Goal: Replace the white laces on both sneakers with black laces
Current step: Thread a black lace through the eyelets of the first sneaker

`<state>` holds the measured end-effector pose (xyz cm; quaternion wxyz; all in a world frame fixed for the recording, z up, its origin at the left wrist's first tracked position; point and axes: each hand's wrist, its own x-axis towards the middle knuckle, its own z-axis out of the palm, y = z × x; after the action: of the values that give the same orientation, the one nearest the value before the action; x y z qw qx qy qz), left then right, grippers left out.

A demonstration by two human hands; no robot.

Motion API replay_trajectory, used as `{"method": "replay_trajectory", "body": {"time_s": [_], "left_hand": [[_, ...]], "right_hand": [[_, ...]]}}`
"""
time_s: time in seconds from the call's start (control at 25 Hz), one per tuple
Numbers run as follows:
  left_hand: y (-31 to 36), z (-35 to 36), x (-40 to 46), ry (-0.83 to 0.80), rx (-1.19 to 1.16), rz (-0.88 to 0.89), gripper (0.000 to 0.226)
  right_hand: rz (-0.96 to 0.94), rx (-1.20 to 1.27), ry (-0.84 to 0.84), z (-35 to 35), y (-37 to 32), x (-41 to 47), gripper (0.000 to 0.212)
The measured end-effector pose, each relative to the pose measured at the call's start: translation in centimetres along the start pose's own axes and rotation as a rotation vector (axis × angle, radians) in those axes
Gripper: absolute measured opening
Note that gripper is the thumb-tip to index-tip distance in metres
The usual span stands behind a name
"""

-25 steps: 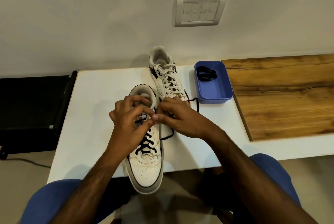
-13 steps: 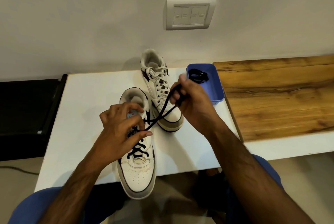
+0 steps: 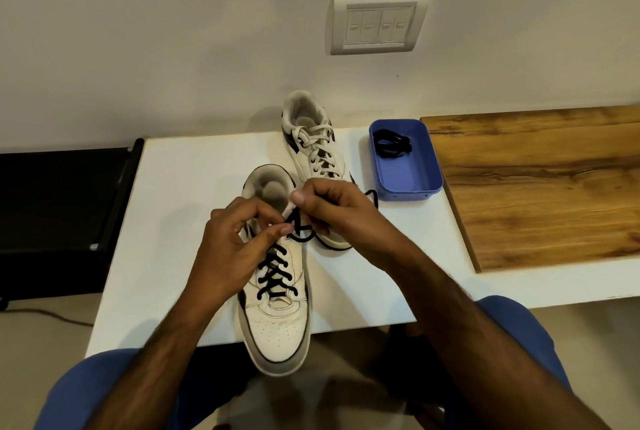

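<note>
1. The near sneaker (image 3: 277, 311) is the landmark here; it sits on the white table (image 3: 166, 228) with its toe hanging off the front edge toward the person, heel pointing at the wall; a black lace (image 3: 275, 273) already crisscrosses its lower eyelets.
2. Left hand (image 3: 235, 246) is over the upper eyelets of that sneaker, fingers curled, thumb and forefinger pinching the black lace right at the tongue; it hides the left-side eyelets, so can't tell how far up the lacing goes there.
3. Right hand (image 3: 332, 211) is just right of the sneaker's collar, fingers curled and pinching the same black lace; loose lace loops out below it and trails off behind the hand; the two hands nearly touch at the fingertips.
4. Second sneaker (image 3: 315, 152) is behind and slightly right of the near one, white laces (image 3: 317, 149) in place; its toe end is blocked by the right hand.
5. Blue tray (image 3: 408, 183) is further right of the near sneaker, near the back, with a bundled spare black lace (image 3: 393, 145) in its far end.
6. Wooden board (image 3: 540, 187) is right of the tray, touching or nearly so; can't tell which.
7. Light switch panel (image 3: 379, 24) is on the wall above the sneakers; something black and low (image 3: 59, 214) sits left of the table; blue trouser knees (image 3: 512, 332) show below the table edge.
</note>
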<state>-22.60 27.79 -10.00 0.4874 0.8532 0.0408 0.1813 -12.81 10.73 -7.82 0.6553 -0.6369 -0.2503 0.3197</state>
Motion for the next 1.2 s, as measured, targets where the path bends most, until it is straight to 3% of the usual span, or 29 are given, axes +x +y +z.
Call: {"method": "replay_trajectory", "body": {"time_s": [0.16,0.24,0.44,0.72,0.88,1.0,1.16,1.2], "left_hand": [[-1.1,-0.2,-0.2,-0.069,0.156,0.058,0.02],[-1.4,-0.1,-0.3,-0.076,0.16,0.05,0.024],[-1.1,-0.1,-0.1,0.009,0.057,-0.034,0.015],[-1.1,0.5,-0.3,-0.001,0.158,0.02,0.021],[-0.8,0.2,0.0,0.052,0.012,-0.043,0.013],[-0.9,-0.5,0.2,0.05,-0.09,-0.129,0.011],[-1.1,-1.2,0.3,0.023,-0.124,-0.168,0.014],[-1.1,-1.3,0.3,0.019,-0.125,-0.181,0.015]], "right_hand": [[-0.01,0.507,0.151,-0.5,-0.8,0.3,0.027],[-0.02,0.607,0.166,-0.8,-0.9,0.2,0.031],[0.029,-0.052,0.19,0.2,0.9,0.5,0.012],[0.022,-0.181,0.134,1.0,1.4,0.9,0.017],[-0.036,-0.357,0.041,0.5,0.6,0.7,0.033],[-0.047,-0.498,0.075,-0.2,0.4,0.8,0.021],[-0.021,-0.441,0.147,-1.4,0.3,0.7,0.004],[-0.012,-0.419,0.191,-1.6,0.3,0.7,0.01]]}}
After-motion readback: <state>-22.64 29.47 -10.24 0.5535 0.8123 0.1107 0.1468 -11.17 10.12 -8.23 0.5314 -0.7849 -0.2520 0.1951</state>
